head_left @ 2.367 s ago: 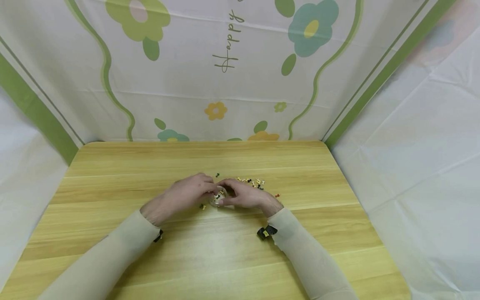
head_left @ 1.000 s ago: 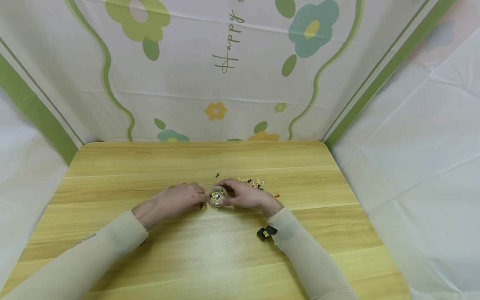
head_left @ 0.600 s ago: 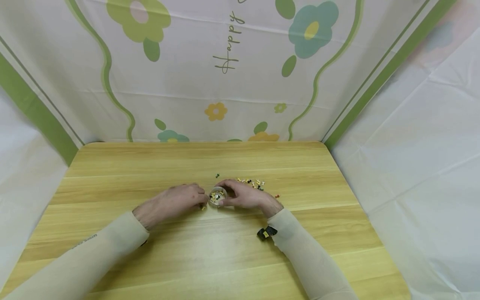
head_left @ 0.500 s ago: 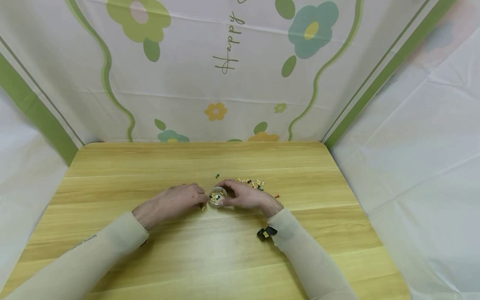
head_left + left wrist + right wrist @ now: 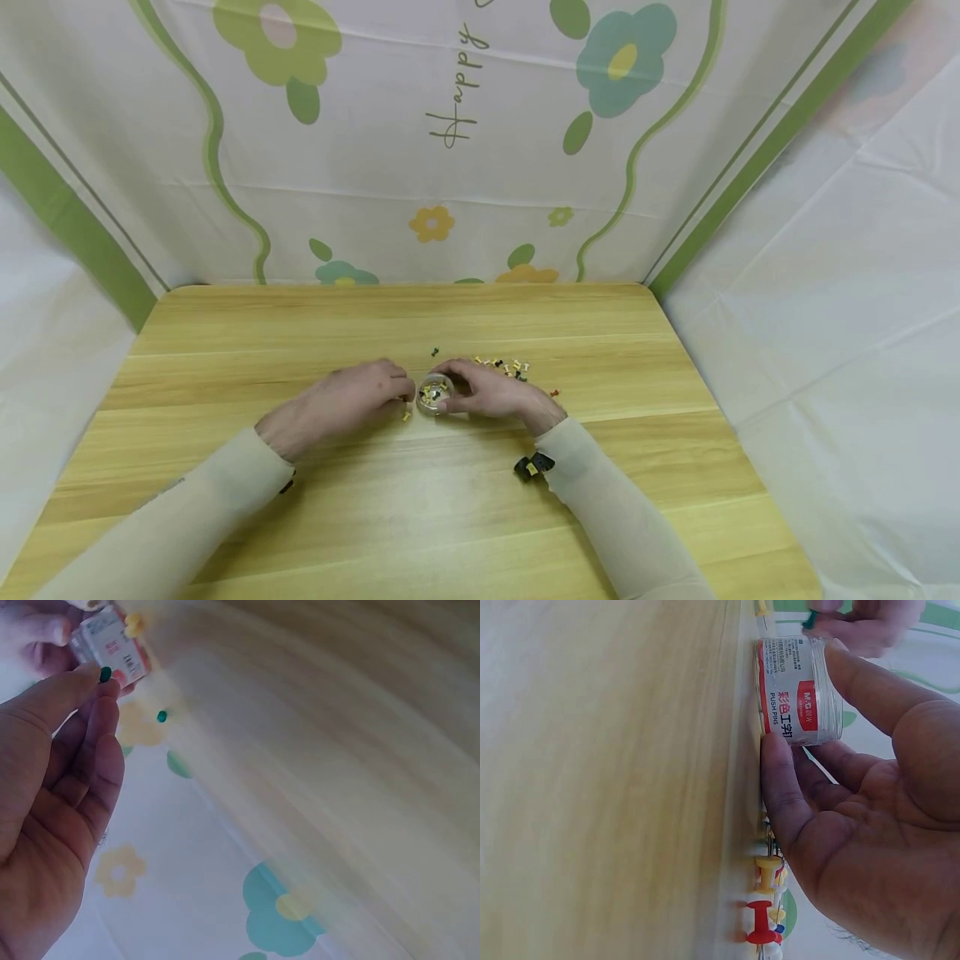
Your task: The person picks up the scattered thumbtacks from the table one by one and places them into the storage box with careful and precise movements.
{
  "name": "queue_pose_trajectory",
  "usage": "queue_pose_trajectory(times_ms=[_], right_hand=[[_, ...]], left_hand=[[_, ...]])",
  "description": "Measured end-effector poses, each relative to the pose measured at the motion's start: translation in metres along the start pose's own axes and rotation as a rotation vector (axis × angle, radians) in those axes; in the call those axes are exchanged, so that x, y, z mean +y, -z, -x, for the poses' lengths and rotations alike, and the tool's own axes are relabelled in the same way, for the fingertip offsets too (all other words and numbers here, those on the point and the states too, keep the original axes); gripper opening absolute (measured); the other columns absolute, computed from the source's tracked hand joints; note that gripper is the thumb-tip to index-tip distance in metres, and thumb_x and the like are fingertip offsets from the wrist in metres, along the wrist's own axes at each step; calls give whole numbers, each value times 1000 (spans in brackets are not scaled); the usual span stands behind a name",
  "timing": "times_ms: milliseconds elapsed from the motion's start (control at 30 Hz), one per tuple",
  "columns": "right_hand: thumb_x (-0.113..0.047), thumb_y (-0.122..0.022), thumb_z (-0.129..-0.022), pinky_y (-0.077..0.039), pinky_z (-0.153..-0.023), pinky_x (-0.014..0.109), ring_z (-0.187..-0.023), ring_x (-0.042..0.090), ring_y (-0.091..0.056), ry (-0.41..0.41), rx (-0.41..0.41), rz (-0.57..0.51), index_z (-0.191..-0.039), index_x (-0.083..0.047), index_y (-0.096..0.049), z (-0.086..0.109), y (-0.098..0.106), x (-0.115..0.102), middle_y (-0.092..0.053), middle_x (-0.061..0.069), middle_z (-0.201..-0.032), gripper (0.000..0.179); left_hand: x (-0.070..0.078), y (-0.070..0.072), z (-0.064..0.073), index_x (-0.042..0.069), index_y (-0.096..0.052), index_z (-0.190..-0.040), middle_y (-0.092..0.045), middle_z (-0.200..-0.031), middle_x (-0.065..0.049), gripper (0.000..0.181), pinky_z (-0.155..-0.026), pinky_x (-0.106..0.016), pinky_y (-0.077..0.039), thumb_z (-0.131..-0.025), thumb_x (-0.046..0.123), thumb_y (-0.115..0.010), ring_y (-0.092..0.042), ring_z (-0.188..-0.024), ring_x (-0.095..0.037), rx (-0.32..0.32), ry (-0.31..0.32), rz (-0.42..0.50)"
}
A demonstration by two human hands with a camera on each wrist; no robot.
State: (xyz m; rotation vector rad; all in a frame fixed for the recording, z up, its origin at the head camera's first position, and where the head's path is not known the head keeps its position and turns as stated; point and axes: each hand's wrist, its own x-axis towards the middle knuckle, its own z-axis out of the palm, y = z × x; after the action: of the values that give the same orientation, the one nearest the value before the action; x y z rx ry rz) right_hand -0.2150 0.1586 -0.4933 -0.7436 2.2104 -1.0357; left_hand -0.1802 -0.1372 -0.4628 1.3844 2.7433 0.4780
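Note:
A small clear round jar [image 5: 435, 395] stands upright on the table with several push pins inside. Its label [image 5: 787, 697], in the right wrist view, reads "PUSH PINS". My right hand [image 5: 487, 390] grips the jar from the right, thumb and fingers around its wall. Just left of the jar is my left hand [image 5: 352, 400], pinching a green push pin [image 5: 106, 674] between thumb and forefinger, a little above the table. Below those fingers a yellow push pin [image 5: 407, 416] lies on the wood. Another green push pin [image 5: 435, 352] rests behind the jar.
Several loose push pins [image 5: 516, 365] in white, yellow, black and other colours lie behind my right hand. A red push pin [image 5: 554, 392] sits apart to their right. The wooden table [image 5: 420, 517] meets a flowered white cloth [image 5: 375, 150] at its back edge.
My left hand moved from the jar's mouth to the pins at its left, and has just lifted with the green push pin. The right hand and jar stay in place.

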Motion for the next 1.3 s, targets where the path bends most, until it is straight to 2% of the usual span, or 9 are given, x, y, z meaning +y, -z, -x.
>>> queue_pose_trajectory(times_ms=[233, 433, 700, 867, 1133, 1300], right_hand=[[-35, -79, -115, -51, -133, 50, -150, 26, -62, 1, -4, 4, -171, -12, -54, 0, 0, 0, -62, 11, -166, 65], [-33, -79, -115, -51, -133, 50, -151, 25, -61, 11, -17, -9, -170, -12, -55, 0, 2, 0, -61, 10, -166, 63], [-36, -78, -116, -53, -126, 46, -142, 21, -62, 12, -11, 17, -169, -15, -56, 0, 2, -1, -61, 9, -166, 62], [-36, -78, -116, -55, -114, 42, -127, 21, -61, 15, -8, 33, -170, -13, -55, 1, 2, -2, -63, 11, -157, 63], [-37, -77, -116, -53, -129, 49, -141, 23, -61, 18, -7, 25, -171, -13, -53, 2, 1, -1, -61, 12, -168, 65], [-35, -77, -116, -54, -121, 45, -135, 22, -60, 23, -7, 27, -171, -13, -53, 3, 2, -1, -61, 11, -164, 64]], left_hand=[[-1, 6, -3, 13, -82, -113, -81, -106, 5, 10, -93, -36, -69, -109, 4, -83, -76, -104, -16, 26, -3, 6], [4, 10, -9, 10, -86, -117, -86, -110, 1, 11, -95, -35, -70, -110, 4, -80, -79, -106, -16, 49, 46, 26], [11, 11, -21, 10, -87, -119, -88, -113, -1, 13, -97, -34, -71, -108, 5, -83, -80, -107, -16, 62, 76, 32], [11, 6, -29, 10, -87, -120, -88, -113, -1, 14, -99, -35, -71, -107, 6, -84, -81, -108, -17, 73, 58, 33], [10, -1, -41, 11, -88, -117, -86, -111, 0, 13, -101, -35, -70, -106, 7, -85, -80, -108, -18, 84, 32, 1], [10, -2, -46, 12, -90, -111, -83, -104, 2, 9, -94, -32, -69, -103, 8, -88, -76, -101, -17, 92, 27, -7]])
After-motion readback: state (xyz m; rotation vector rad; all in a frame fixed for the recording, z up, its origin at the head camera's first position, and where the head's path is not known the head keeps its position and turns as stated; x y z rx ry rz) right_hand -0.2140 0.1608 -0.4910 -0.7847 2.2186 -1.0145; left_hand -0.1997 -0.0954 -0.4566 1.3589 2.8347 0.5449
